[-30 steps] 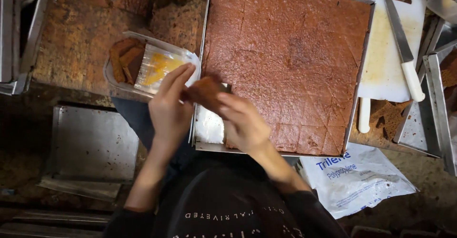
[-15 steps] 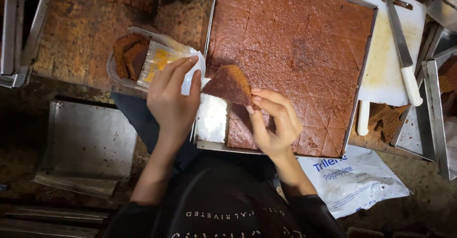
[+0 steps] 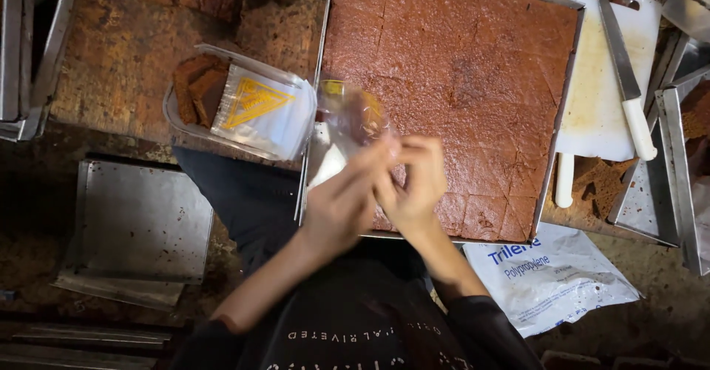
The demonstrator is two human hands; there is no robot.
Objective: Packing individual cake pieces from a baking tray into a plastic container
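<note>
Crumb-strewn brown worktop (image 3: 118,66) fills the frame, and on it, upper centre to right, sits the big metal baking tray (image 3: 549,155) of scored brown cake (image 3: 458,74). Right of that, a white plastic cutting board (image 3: 592,103) carries a white-handled knife (image 3: 625,81). Upper left, a clear bagged cake packet (image 3: 244,107). Centre frame, left hand (image 3: 344,200) and right hand (image 3: 414,185) meet, fingers pinched on a clear plastic bag (image 3: 353,115) over the tray's near corner.
</note>
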